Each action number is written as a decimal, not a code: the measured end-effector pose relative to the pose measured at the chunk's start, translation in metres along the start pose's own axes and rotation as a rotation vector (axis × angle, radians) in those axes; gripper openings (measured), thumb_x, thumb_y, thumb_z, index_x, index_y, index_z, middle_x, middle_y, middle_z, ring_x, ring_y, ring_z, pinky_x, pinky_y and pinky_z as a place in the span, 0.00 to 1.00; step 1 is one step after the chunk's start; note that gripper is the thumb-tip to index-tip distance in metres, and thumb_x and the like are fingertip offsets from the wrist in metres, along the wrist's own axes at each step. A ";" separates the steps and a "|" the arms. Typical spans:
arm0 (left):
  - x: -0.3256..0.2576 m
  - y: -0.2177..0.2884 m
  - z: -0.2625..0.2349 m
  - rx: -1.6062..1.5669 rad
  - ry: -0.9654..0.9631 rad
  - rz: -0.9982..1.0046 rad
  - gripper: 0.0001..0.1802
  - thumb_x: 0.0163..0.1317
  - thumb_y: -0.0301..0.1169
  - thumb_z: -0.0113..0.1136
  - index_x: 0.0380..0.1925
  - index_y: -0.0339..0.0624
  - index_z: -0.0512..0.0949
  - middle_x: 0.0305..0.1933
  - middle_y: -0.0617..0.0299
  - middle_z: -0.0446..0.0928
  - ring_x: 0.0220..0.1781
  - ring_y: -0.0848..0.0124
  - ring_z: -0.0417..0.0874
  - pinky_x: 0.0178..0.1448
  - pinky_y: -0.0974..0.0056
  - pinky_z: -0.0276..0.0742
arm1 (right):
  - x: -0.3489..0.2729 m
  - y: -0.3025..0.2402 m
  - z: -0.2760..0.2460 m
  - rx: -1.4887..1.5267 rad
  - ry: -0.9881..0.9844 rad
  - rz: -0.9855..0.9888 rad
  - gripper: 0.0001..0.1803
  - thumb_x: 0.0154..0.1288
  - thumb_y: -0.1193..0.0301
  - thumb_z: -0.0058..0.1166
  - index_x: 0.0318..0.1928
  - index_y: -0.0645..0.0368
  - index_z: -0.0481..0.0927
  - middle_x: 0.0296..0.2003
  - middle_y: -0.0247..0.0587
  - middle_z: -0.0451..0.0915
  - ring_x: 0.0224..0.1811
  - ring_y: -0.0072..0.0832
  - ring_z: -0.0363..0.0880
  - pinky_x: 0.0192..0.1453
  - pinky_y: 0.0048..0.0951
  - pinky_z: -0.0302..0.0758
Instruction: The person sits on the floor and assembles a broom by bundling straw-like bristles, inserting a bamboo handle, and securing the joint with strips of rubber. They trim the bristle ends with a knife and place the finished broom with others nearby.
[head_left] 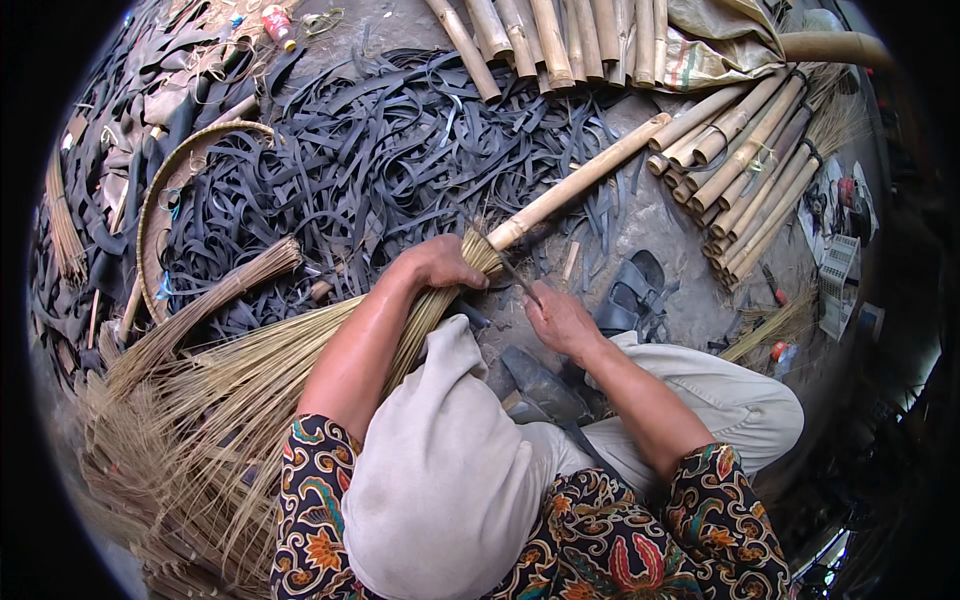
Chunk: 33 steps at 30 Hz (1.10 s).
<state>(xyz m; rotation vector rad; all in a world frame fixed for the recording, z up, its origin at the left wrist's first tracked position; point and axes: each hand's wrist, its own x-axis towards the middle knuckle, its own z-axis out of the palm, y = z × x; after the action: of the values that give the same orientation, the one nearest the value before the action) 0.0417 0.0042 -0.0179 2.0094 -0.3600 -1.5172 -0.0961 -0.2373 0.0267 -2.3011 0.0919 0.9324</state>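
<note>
My left hand (447,265) is closed around the bound end of a broom's stiff straw bristles (330,330), beside where a bamboo pole (585,183) comes out of them. The bristles fan out under my left forearm toward the lower left, and the pole points to the upper right. My right hand (560,320) is closed on a thin dark strip (516,274), which runs taut between it and the bound end. The strip looks like the rubber ones on the floor. How far it wraps round the bundle is partly hidden by my left hand.
Dark rubber strips (400,150) lie in a tangled heap ahead. Bamboo poles (560,40) lie at the back, with tied bamboo-handled brooms (745,170) at the right. A round woven tray rim (155,200) stands left. Sandals (632,290) lie close to my right hand.
</note>
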 end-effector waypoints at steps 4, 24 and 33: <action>-0.018 0.028 0.018 0.257 0.318 -0.232 0.47 0.53 0.55 0.81 0.63 0.33 0.73 0.57 0.36 0.86 0.60 0.42 0.89 0.64 0.46 0.84 | 0.004 -0.003 0.003 0.088 0.052 0.017 0.16 0.82 0.61 0.47 0.49 0.65 0.73 0.36 0.72 0.83 0.45 0.71 0.81 0.49 0.66 0.75; -0.014 0.017 0.002 0.164 0.139 -0.117 0.35 0.53 0.51 0.80 0.50 0.32 0.87 0.50 0.39 0.89 0.54 0.46 0.91 0.59 0.49 0.86 | 0.009 -0.008 0.011 0.137 0.129 0.042 0.15 0.83 0.61 0.47 0.51 0.62 0.73 0.38 0.72 0.83 0.45 0.72 0.81 0.49 0.67 0.73; 0.006 -0.013 -0.003 -0.365 -0.205 0.101 0.30 0.53 0.49 0.79 0.48 0.36 0.88 0.45 0.58 0.89 0.46 0.68 0.85 0.55 0.61 0.80 | 0.005 -0.006 0.017 0.157 0.078 -0.046 0.14 0.83 0.62 0.48 0.51 0.63 0.73 0.34 0.69 0.82 0.43 0.71 0.82 0.48 0.64 0.74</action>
<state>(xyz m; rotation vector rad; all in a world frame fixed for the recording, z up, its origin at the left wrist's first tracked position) 0.0450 0.0119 -0.0300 1.5385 -0.2401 -1.5982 -0.1012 -0.2218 0.0174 -2.1852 0.1399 0.7837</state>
